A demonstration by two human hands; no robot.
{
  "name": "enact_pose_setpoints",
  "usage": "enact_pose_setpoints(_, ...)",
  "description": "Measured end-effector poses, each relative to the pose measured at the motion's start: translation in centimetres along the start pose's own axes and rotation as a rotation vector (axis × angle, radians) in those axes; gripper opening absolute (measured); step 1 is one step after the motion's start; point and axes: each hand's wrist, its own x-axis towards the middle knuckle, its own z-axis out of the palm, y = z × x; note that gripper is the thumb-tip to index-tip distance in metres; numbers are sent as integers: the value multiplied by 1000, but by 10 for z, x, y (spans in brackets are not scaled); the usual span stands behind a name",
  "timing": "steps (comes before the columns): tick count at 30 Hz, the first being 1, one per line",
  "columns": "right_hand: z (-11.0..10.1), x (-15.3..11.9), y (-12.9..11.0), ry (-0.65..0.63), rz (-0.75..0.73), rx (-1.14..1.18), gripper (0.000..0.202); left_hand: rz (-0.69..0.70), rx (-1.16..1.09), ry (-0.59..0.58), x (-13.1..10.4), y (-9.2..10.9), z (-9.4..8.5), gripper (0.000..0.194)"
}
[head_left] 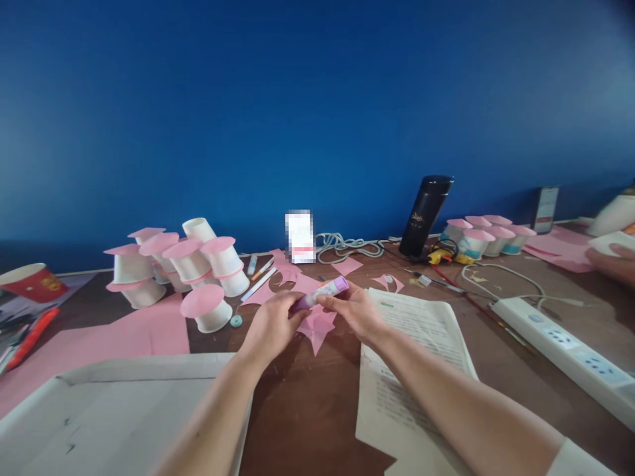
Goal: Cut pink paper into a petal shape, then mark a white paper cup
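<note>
A purple and white glue stick [320, 293] is held between both hands above the middle of the table. My left hand [272, 325] grips its lower left end. At the capped right end, the fingers of my right hand [358, 312] are closed on it. Pink paper scraps [316, 329] lie on the brown table just beneath. To the left stand several white paper cups topped with pink paper [202, 301], some of them stacked. Printed sheets [421, 330] lie under my right forearm.
A white tray [124, 410] fills the front left, with red-handled scissors [34, 337] and a red cup [37, 282] beyond. A black bottle [425, 215], more covered cups [475, 243] and a power strip [565, 350] are on the right. Another person's hand [615, 263] shows at the right edge.
</note>
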Motion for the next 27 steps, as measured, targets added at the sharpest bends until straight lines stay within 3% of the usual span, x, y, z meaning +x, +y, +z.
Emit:
enact_pose_setpoints(6,-1,-2,-4,14,-81,-225,32,4,46,6,0,-2,4,21)
enact_pose_setpoints(12,0,-2,-4,24,-64,-275,31,4,41,13,-1,-2,8,21)
enact_pose_setpoints(23,1,1,7,18,-14,-244,35,32,13,32,1,3,11,18)
enact_pose_setpoints(27,-8,10,5,127,73,-77,33,22,-37,152,2,-1,10,31)
